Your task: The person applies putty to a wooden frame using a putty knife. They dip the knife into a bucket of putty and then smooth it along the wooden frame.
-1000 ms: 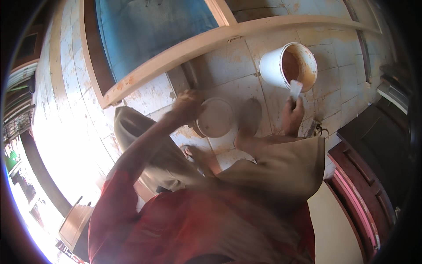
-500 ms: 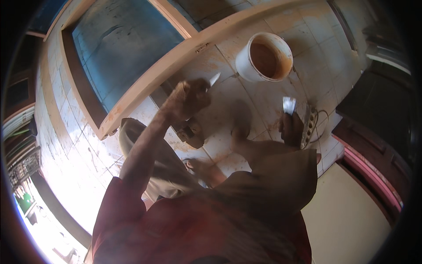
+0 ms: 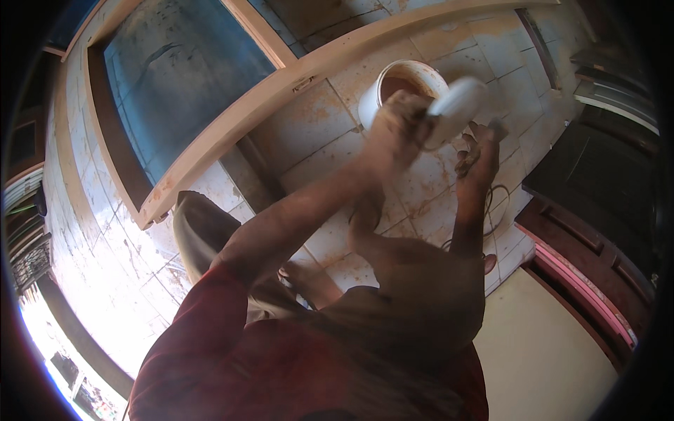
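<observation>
Gripping a flat white piece [image 3: 461, 100] (blurred, exact form unclear), the left hand [image 3: 400, 130] overlaps the white bucket [image 3: 368, 109] in view. Piece's long axis slants up-right from the fist, far end right of the bucket. Right hand [image 3: 479, 158], half curled, holds a small grey blade [image 3: 499, 128].

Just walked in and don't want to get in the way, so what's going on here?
Someone in a red top is holding a round white lid in the left hand; it is blurred and overlaps the bucket of brown paste in this view. The right hand is close by, with a small greyish thing beside it, too smeared to name. A wooden frame runs across beyond the bucket.
</observation>
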`<state>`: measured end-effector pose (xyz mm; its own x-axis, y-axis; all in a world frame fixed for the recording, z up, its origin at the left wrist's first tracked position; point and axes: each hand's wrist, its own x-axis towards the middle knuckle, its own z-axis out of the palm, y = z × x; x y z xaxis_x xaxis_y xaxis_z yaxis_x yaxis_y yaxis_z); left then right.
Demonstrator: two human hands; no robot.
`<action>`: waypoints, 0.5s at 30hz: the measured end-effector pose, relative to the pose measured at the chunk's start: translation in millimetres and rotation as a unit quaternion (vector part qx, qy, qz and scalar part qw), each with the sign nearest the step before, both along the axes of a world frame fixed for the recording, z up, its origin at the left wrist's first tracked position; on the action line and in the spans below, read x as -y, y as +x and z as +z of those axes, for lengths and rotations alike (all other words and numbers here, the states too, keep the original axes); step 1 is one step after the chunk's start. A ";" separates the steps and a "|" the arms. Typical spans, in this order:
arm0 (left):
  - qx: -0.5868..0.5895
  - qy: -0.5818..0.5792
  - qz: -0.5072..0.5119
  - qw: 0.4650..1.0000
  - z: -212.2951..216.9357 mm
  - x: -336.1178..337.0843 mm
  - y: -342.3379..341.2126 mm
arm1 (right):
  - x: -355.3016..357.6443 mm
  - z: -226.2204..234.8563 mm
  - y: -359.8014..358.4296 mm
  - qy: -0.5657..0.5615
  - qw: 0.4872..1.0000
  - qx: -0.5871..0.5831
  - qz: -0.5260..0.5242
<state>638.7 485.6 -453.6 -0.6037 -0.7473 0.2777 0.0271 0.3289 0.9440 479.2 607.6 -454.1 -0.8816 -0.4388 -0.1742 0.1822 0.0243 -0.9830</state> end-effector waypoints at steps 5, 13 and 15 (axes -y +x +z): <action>-0.057 0.348 -0.052 0.934 -41.1 30.7 0.2 | 16.0 -26.2 -15.0 0.182 0.979 -0.081 0.050; 0.151 0.092 0.072 0.982 -54.0 57.5 -5.5 | 26.8 -66.2 -56.9 0.225 0.934 -0.244 0.128; 0.126 0.128 0.095 0.979 -58.7 61.9 -8.9 | 32.9 -61.1 -62.4 0.258 0.915 -0.277 0.141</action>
<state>629.8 423.7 -512.3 -0.4722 -0.8785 -0.0725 -0.2559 0.0579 0.9650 416.8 574.7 -515.3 -0.7622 -0.6472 0.0173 -0.4258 0.4810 -0.7663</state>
